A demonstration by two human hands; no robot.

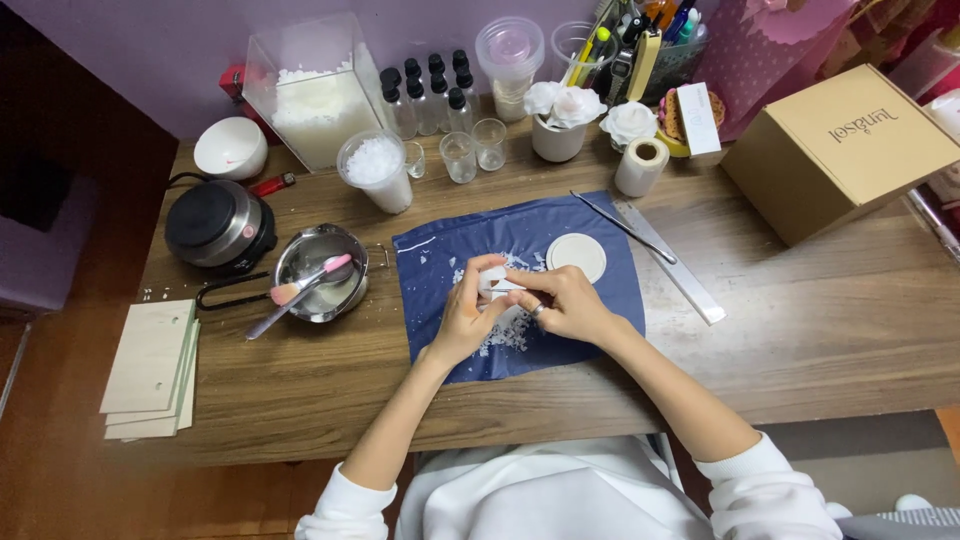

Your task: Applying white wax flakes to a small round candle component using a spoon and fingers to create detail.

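Wooden table against a lilac wall bears a blue mat.

Both hands at frame centre, over blue mat.
Left hand and right hand pinch a small white piece above the blue mat; white disc just beside, upper right.

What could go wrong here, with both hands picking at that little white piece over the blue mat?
White flakes already lie scattered on the blue mat, and more could spill onto the wooden table. The small white piece, pinched between the left hand and right hand, might crumble or slip. The white disc lies just beyond the fingers and could get knocked.
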